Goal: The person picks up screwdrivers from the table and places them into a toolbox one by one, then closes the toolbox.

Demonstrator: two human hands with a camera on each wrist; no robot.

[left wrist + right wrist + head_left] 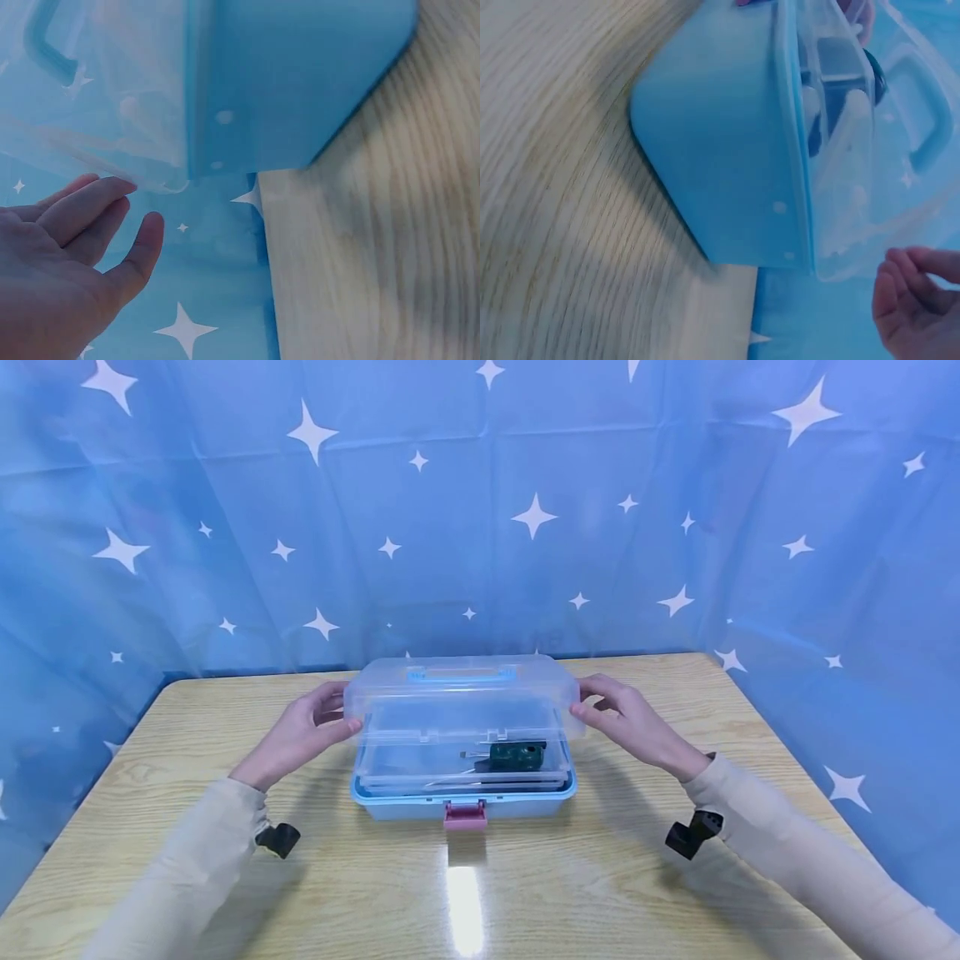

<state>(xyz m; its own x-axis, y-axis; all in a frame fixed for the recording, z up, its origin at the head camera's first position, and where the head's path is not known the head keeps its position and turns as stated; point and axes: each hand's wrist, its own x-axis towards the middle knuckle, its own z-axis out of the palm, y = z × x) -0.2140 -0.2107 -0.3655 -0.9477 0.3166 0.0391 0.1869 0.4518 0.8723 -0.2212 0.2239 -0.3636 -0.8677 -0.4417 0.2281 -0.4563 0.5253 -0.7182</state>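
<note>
A light-blue toolbox (pixel 510 807) stands on the table, its clear lid (pixel 465 706) raised and tilted back. At the lid's left side my left hand (pixel 309 727) has its fingertips on the edge; in the left wrist view the fingers (pixel 94 214) are loosely extended, with the thumb apart. My right hand (pixel 622 717) is at the lid's opposite side, thumb near the edge and fingers loosely bent. Inside, a clear tray (pixel 420 768) carries a dark green-handled tool (pixel 517 756); its exact kind is unclear. The pink latch (pixel 465 815) hangs open in front.
Under the box spreads a wood-grain table (pixel 360 893), its far edge just behind the box. A blue curtain with white stars (pixel 480 543) hangs behind and along the sides. A blue carrying handle (pixel 462 674) is set in the lid.
</note>
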